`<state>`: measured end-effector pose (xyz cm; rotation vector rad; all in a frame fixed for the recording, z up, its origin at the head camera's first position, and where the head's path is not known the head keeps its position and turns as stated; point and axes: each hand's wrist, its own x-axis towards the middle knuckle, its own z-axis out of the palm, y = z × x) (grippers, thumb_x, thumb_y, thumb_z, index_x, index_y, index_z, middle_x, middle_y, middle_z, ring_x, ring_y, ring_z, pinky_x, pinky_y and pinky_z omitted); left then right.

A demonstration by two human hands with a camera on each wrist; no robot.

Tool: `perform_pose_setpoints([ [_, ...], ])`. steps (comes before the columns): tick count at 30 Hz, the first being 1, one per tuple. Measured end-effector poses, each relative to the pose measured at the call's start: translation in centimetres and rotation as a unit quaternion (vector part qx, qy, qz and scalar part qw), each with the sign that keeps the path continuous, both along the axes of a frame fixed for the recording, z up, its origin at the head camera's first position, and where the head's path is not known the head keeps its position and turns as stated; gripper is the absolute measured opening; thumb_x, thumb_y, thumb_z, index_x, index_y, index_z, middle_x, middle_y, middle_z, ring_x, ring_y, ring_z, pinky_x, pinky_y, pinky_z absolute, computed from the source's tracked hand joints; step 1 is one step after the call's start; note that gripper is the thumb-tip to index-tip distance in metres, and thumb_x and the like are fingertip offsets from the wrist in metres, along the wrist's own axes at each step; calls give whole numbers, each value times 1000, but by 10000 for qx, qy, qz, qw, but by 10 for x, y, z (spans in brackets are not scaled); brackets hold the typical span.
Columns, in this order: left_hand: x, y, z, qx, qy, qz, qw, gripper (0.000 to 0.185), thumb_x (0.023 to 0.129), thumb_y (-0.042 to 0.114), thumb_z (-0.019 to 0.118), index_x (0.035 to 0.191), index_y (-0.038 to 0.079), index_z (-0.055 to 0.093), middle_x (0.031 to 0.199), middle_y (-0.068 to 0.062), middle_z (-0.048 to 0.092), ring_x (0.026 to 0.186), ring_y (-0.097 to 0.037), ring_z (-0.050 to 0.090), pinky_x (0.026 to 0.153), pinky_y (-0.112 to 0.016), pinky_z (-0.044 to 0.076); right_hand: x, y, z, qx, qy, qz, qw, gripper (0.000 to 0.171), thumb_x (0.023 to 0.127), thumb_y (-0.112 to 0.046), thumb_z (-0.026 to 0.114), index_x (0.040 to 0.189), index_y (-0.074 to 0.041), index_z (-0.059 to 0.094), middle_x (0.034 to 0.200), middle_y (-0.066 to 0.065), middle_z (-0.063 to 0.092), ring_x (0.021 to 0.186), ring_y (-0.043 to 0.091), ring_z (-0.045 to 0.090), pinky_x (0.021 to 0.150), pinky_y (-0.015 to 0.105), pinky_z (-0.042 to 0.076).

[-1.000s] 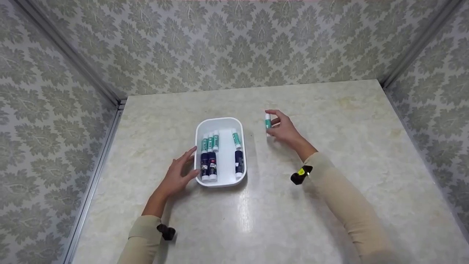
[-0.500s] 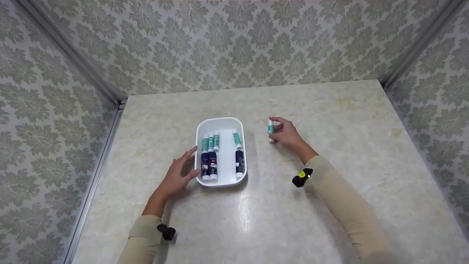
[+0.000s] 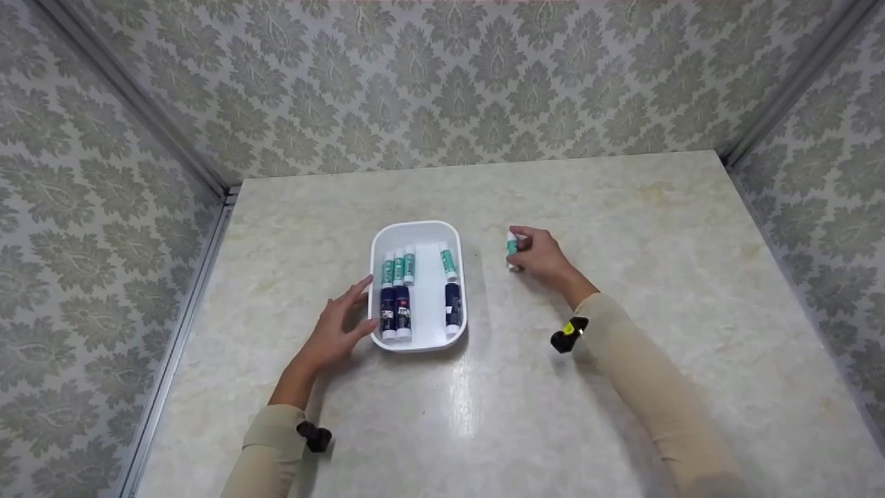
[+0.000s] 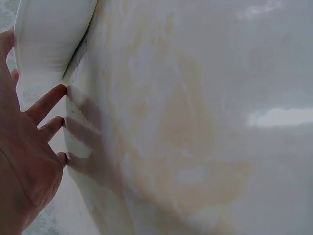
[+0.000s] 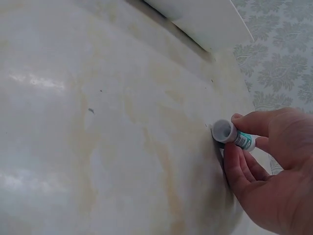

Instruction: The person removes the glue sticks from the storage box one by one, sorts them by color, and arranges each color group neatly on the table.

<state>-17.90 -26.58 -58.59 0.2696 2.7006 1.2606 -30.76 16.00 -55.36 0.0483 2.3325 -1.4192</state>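
A white tray (image 3: 417, 230) sits mid-table and holds several glue sticks (image 3: 397, 294) with teal and dark labels, lying lengthwise. My left hand (image 3: 337, 326) rests on the table against the tray's left side, fingers straight and spread; in the left wrist view its fingertips (image 4: 58, 91) touch the tabletop beside the tray's wall (image 4: 49, 34). My right hand (image 3: 538, 254) is to the right of the tray and grips a teal-and-white glue stick (image 3: 511, 247), held low by the table. In the right wrist view the glue stick (image 5: 234, 135) is pinched between thumb and fingers, white end toward the camera.
The marble-look table (image 3: 622, 228) is boxed in by patterned walls on the left, back and right. A metal rail (image 3: 207, 263) runs along the left edge. The tray's underside edge (image 5: 205, 24) shows at the top of the right wrist view.
My right hand has lowered the glue stick from above the table down to its surface and drawn slightly nearer. The left hand and tray have stayed put.
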Motion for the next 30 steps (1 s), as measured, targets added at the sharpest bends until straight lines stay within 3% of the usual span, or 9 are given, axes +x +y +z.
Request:
perform_pose_setpoints([
  [13, 1, 0, 0, -43, -50, -9, 10000, 86, 107, 47, 73, 180, 32, 31, 173, -16, 57, 175, -40, 31, 143, -73, -4, 0, 1, 2, 15, 79, 121, 9999, 77, 106, -9, 73, 175, -13, 41, 138, 17, 61, 109, 20, 63, 77, 22, 56],
  [23, 2, 0, -2, -74, 42, 16, 10000, 86, 106, 44, 72, 180, 29, 30, 171, -18, 58, 173, -45, 34, 141, -78, -5, -5, -2, 21, 22, 41, 17, 10000, 74, 107, -14, 72, 175, -17, 42, 144, 19, 58, 108, 23, 60, 91, 37, 55],
  [30, 0, 1, -1, -11, 6, 20, 10000, 86, 106, 45, 73, 179, 30, 32, 172, -17, 58, 173, -44, 34, 142, -75, -5, -4, -14, 28, 321, 421, 133, 9985, 72, 107, -14, 74, 173, -13, 46, 142, 21, 60, 108, 24, 56, 94, 37, 50],
])
